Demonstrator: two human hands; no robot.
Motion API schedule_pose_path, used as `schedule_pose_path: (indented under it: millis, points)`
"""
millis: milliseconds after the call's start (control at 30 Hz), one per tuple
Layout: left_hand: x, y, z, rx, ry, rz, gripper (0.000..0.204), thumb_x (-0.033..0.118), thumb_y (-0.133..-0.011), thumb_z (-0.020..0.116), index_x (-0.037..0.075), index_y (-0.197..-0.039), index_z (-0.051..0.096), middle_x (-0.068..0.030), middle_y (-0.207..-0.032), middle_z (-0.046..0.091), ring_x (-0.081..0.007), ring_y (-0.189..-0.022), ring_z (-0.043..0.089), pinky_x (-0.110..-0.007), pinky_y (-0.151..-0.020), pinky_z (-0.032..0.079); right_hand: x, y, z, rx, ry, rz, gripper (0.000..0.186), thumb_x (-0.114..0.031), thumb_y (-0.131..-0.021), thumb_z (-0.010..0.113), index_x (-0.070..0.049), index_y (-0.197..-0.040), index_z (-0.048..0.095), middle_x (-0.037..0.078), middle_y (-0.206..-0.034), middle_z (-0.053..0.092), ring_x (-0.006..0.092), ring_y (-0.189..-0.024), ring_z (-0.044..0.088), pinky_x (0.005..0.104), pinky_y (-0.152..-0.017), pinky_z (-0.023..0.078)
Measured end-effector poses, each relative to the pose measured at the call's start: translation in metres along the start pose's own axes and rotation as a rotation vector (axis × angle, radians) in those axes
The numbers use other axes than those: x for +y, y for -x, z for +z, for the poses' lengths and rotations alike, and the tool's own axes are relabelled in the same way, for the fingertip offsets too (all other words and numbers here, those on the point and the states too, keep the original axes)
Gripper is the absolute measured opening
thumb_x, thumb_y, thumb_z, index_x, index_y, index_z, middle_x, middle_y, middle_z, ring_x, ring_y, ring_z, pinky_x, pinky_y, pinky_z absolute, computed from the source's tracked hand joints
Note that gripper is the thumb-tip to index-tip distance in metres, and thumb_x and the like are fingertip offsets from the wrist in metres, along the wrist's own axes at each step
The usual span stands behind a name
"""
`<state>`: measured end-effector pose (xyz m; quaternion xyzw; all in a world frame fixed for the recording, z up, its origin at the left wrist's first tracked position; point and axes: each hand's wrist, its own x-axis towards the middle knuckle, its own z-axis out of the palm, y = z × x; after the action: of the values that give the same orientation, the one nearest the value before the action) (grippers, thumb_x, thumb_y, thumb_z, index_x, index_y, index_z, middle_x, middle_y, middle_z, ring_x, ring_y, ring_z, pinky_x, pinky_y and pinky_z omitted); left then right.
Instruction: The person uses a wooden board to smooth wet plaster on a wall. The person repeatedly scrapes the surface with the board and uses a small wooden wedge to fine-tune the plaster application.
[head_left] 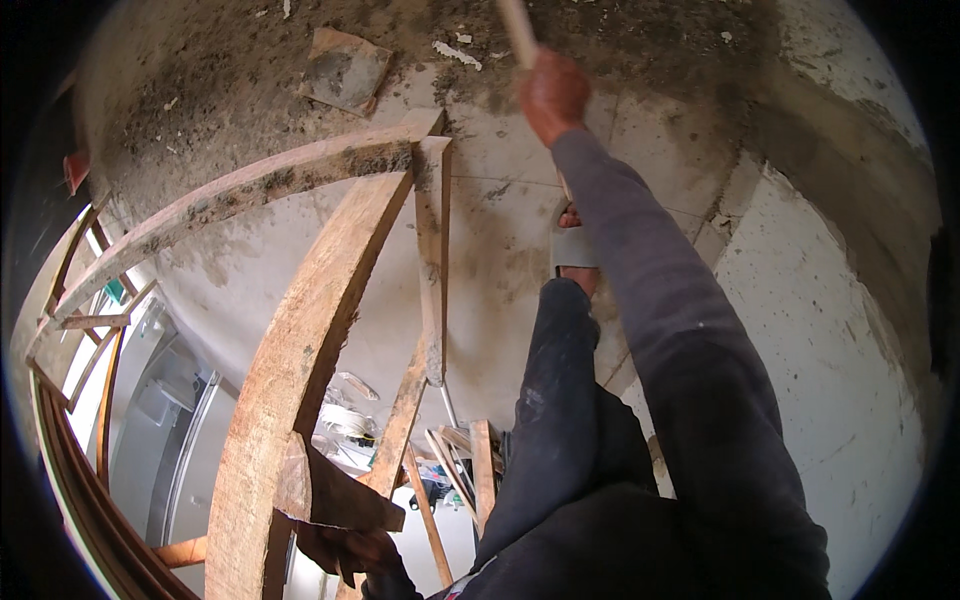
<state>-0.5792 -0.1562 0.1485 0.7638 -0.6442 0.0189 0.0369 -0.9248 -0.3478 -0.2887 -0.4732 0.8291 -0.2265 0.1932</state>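
My right hand (555, 95) is closed around a pale wooden handle (517, 32), with the arm stretched far forward. The handle's far end runs out of view at the top, so its kind does not show. Low in the picture, my left hand (368, 552) lies in shadow, its fingers curled at the wooden frame (285, 350) just under a short wood block (345, 490). That frame of rough beams stands at my left. A long beam (230, 190) of it, crusted with dried mortar, reaches away to the far left.
A dirty, mortar-stained surface (500, 270) spreads ahead, with a loose square tile piece (345, 72) and crumbs near the top. My sandalled foot (573, 245) stands at the middle. Planks (483, 465) and clutter lie far below. A pale panel (810, 370) is at right.
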Motion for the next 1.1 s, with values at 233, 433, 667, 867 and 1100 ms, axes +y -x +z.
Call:
schedule_pose_path:
  millis: [233,433,667,867,1100]
  points:
    - [-0.011,0.006,0.0,-0.023,-0.018,-0.022,0.042,0.033,-0.097,0.045,-0.004,-0.117,0.051,-0.0183,-0.109,0.059,-0.0299,-0.101,0.058,-0.041,-0.087,0.045,0.03,-0.013,-0.04,-0.071,-0.081,0.219,0.026,-0.023,-0.078,0.064,-0.003,-0.094,0.069,0.021,-0.085,0.068,0.0378,-0.08,0.068,0.0466,-0.07,0.055]
    - [-0.017,0.009,0.01,-0.052,-0.005,-0.023,0.041,0.033,-0.098,0.044,-0.001,-0.119,0.051,-0.0167,-0.113,0.059,-0.0293,-0.106,0.056,-0.041,-0.091,0.042,0.172,-0.015,-0.111,0.117,0.28,0.403,0.027,-0.029,-0.082,0.065,-0.004,-0.093,0.067,0.019,-0.084,0.068,0.037,-0.079,0.067,0.0447,-0.068,0.053]
    - [0.003,0.012,0.042,-0.162,0.144,0.038,0.039,0.032,-0.099,0.041,0.002,-0.123,0.049,-0.0148,-0.117,0.058,-0.0286,-0.111,0.054,-0.04,-0.094,0.04,0.153,-0.045,-0.04,0.279,0.309,0.393,0.022,-0.026,-0.078,0.067,-0.008,-0.09,0.068,0.017,-0.082,0.069,0.0336,-0.076,0.068,0.0445,-0.07,0.055]
    - [0.07,0.032,0.142,-0.497,0.446,0.154,0.038,0.031,-0.1,0.039,0.004,-0.125,0.049,-0.0131,-0.12,0.057,-0.0281,-0.115,0.052,-0.04,-0.098,0.038,0.104,-0.057,-0.062,0.051,0.116,0.098,0.022,-0.022,-0.077,0.065,-0.002,-0.088,0.066,0.022,-0.081,0.066,0.0381,-0.079,0.066,0.0469,-0.068,0.053]
    - [0.194,0.085,0.364,-0.799,0.506,0.364,0.038,0.031,-0.102,0.037,0.007,-0.129,0.047,-0.0112,-0.124,0.056,-0.0274,-0.12,0.05,-0.04,-0.101,0.035,0.172,-0.061,-0.162,0.111,0.157,0.535,0.029,-0.022,-0.081,0.062,0.004,-0.095,0.062,0.025,-0.094,0.067,0.0418,-0.087,0.066,0.0467,-0.074,0.053]
